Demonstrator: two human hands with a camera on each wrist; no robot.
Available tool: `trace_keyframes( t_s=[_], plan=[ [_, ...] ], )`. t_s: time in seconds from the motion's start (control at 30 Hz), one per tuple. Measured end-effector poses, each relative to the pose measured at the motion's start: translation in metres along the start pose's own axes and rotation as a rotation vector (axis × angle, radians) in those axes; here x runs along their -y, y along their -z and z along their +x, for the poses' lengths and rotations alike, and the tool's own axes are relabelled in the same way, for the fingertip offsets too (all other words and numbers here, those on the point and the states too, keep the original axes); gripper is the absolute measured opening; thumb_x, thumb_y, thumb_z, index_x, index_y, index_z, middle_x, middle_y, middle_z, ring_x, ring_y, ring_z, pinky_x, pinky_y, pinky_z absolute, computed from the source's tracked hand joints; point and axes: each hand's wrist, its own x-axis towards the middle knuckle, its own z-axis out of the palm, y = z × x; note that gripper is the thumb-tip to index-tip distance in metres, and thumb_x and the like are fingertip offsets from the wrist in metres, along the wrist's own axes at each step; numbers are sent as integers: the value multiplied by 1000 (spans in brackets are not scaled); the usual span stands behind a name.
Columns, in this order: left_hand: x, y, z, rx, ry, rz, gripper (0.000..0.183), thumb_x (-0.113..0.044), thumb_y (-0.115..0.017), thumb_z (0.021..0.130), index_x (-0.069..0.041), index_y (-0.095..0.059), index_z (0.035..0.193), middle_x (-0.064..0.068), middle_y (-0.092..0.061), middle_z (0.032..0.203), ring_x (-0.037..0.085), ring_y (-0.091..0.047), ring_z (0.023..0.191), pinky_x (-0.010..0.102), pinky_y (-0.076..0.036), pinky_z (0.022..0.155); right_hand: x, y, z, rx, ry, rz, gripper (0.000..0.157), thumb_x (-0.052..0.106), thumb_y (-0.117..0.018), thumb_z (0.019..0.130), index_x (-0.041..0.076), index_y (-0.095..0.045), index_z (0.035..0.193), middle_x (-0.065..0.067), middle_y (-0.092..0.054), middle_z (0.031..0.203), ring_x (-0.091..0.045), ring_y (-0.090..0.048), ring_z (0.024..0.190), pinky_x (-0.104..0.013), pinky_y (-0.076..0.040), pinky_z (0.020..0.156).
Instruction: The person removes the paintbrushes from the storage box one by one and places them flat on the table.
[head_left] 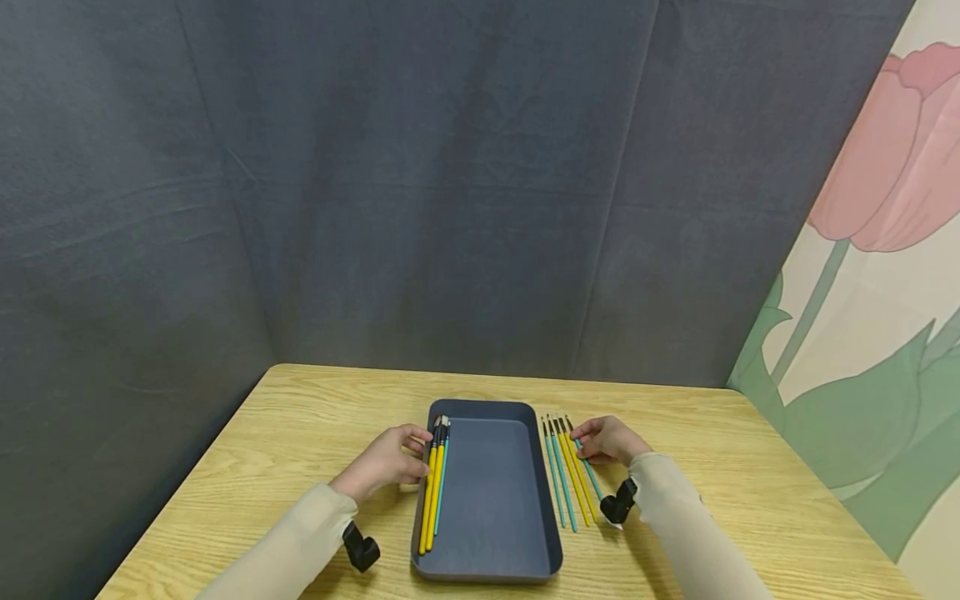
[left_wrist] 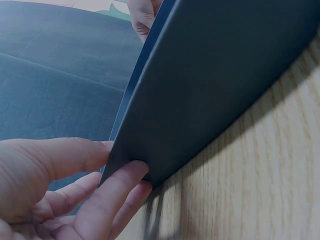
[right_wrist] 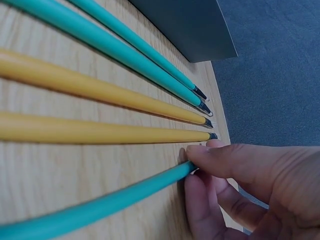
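My right hand point(head_left: 606, 440) pinches a teal-handled paintbrush point(right_wrist: 115, 200) near its bristle end, between thumb and fingers. That brush slants over the table, right of two yellow paintbrushes point(right_wrist: 100, 95) and two teal paintbrushes point(right_wrist: 125, 55). Left of them lies a dark grey rectangular tray point(head_left: 491, 500). My left hand point(head_left: 390, 460) holds the tray's left wall, thumb at the rim and fingertips against the outer side in the left wrist view. Inside the tray, along that wall, lie two yellow paintbrushes point(head_left: 433, 500) and one teal paintbrush point(head_left: 442, 492), bristles pointing away from me.
The wooden table point(head_left: 337, 400) has its far edge against a dark grey curtain point(head_left: 450, 208). A cloth with a tulip print point(head_left: 862, 375) hangs at the right. Small black cameras point(head_left: 362, 550) sit on both wrists.
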Motion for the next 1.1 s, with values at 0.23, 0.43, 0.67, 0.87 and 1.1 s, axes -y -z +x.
trace_keyframes(
  t_s=[0.23,0.43,0.67,0.87,1.1],
  plan=[
    [1,0,0,7,-3,2,52,11,-69,79,5,-51,128,21,-52,108,21,-61,77,34,-57,66,-1,1,0,12,4,8,29,-9,-68,81,-10,-62,109,-4,-62,80,-13,-62,70,-28,-56,64],
    [2,1,0,7,-6,1,52,11,-69,79,6,-51,128,21,-52,108,21,-61,78,34,-57,66,-2,8,-1,72,34,37,34,-5,-67,85,-10,-58,117,-10,-67,95,-12,-66,76,-28,-57,67],
    [1,1,0,3,-13,14,52,10,-69,79,6,-51,128,21,-53,108,21,-62,78,35,-58,67,7,16,-3,139,60,110,44,0,-57,93,-14,-43,133,-11,-66,102,-7,-57,68,-22,-55,66],
    [1,1,0,12,-19,22,52,10,-69,79,6,-51,127,21,-53,109,20,-62,78,34,-58,67,29,6,-6,159,78,170,47,4,-57,95,-12,-41,136,-8,-68,101,-7,-63,76,-21,-55,67],
    [1,1,0,18,-20,28,51,10,-69,79,6,-51,127,21,-53,109,20,-62,79,34,-58,68,57,-16,-14,215,162,148,46,9,-61,94,-9,-44,133,-3,-61,101,-13,-62,87,-30,-56,81]
  ],
)
